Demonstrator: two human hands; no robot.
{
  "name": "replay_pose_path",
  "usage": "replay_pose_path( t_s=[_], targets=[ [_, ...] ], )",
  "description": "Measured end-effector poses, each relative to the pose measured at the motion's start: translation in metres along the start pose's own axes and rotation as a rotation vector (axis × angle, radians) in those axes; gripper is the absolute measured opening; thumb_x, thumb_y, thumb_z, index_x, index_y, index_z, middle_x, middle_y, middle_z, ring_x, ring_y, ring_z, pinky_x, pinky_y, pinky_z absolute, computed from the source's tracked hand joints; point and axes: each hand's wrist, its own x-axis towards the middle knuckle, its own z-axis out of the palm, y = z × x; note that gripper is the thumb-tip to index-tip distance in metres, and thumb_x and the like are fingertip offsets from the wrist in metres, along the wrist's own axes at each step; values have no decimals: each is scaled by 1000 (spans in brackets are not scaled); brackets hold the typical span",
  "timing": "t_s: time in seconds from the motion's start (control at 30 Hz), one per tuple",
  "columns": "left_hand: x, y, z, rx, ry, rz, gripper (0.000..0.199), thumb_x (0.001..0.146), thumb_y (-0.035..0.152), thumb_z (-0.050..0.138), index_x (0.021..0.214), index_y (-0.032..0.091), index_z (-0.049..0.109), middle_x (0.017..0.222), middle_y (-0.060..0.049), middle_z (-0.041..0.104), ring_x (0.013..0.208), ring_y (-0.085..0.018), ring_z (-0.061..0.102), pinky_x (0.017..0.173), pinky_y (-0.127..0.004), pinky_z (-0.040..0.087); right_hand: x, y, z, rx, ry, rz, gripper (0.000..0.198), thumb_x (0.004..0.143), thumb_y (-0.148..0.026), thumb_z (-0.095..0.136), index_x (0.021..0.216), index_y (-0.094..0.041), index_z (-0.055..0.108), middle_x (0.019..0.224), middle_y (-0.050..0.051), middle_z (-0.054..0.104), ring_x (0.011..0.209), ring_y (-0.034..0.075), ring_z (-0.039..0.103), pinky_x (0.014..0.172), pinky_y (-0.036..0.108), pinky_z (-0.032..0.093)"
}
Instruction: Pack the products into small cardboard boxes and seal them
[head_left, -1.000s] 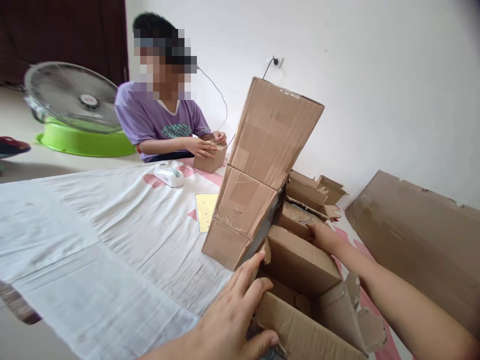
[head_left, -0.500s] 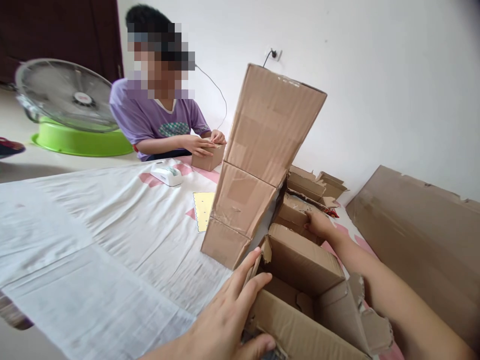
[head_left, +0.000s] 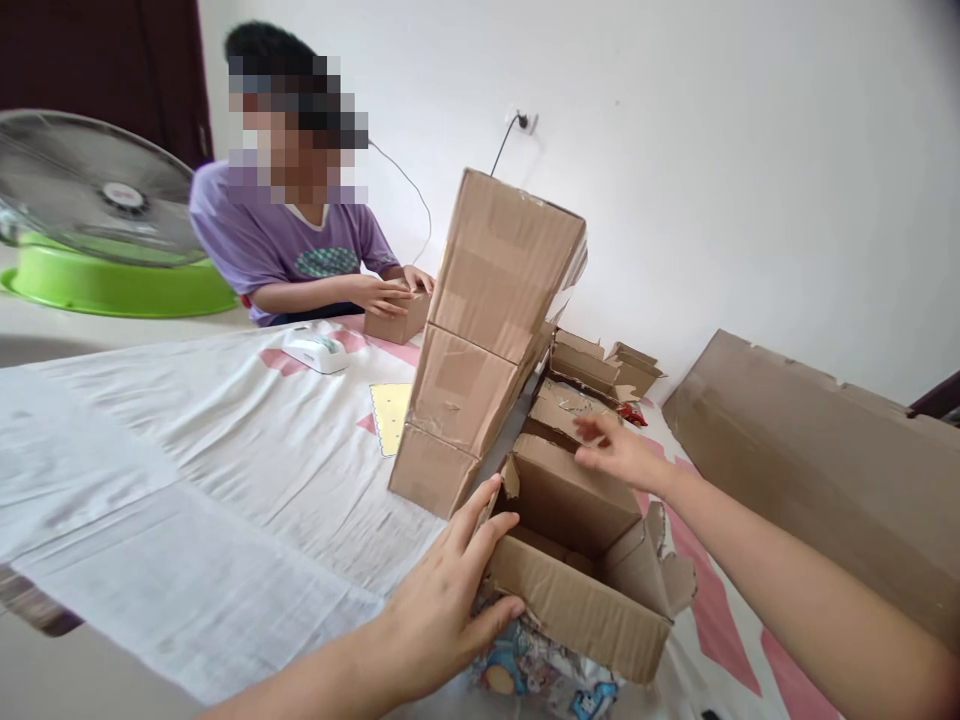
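Note:
My left hand (head_left: 450, 580) is at the left side of an open-topped cardboard box (head_left: 592, 610), fingers spread along its edge and thumb round the near corner, holding it. Printed plastic film with cartoon figures (head_left: 540, 670) shows under the box's near wall. My right hand (head_left: 619, 452) is held over the box's far side with its fingers apart and nothing in them. Just beyond it lies another cardboard box (head_left: 562, 410) with tape on top. A tall tower of taped cardboard boxes (head_left: 480, 340) leans to the right, left of these boxes.
Across the table a person in a purple shirt (head_left: 292, 235) has both hands on a small box (head_left: 386, 325). A white tape dispenser (head_left: 315, 350) and a yellow sheet (head_left: 390, 418) lie on the cloth (head_left: 247, 450). A large cardboard panel (head_left: 810, 470) stands at right.
My right hand has let go of the farther box and come nearer with its fingers opened. The near open box has turned and shifted, showing the printed film. The view has swung slightly right.

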Motion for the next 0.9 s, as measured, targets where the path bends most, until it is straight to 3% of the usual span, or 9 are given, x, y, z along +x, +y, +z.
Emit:
replay_pose_path(
  t_s=[0.1,0.2,0.3,0.43,0.63,0.9],
  targets=[
    [0,1,2,-19,-38,10,71,81,19,64,142,30,29,161,-12,9,145,-35,24,110,-57,38,-20,-27,10,-109,-229,-35,85,63,-31,81,138,-14,45,133,17,55,122,32,52,100,43,43],
    [-1,1,3,-40,-73,-1,98,73,13,71,149,34,12,161,-12,6,145,-35,22,112,-57,34,-23,-40,25,-256,-201,85,83,57,-20,83,132,-11,51,128,21,54,121,37,51,99,47,41],
    [-2,-1,2,-55,-89,-30,110,68,10,75,150,34,6,161,-13,6,146,-35,21,113,-57,32,-15,-39,34,-236,-193,119,95,54,-28,86,139,-14,44,132,20,51,122,37,50,98,47,41],
    [-5,-3,-1,-65,-96,-14,108,66,14,79,149,33,14,161,-14,10,144,-37,24,111,-58,36,-6,-31,39,-160,-226,158,107,58,-32,83,148,-16,29,135,19,50,120,32,54,94,40,45],
    [-8,3,1,-7,-75,36,100,60,11,82,143,33,30,160,-12,9,144,-39,20,109,-61,36,13,-14,32,-192,-195,77,88,68,-20,74,146,-19,35,142,14,48,123,29,52,99,36,41],
    [-3,4,-2,37,-183,-23,73,62,9,76,128,26,49,159,-11,14,142,-38,24,110,-57,36,49,33,38,-249,-140,50,85,67,-14,74,144,-22,39,135,13,55,122,28,54,100,36,41]
  ],
)
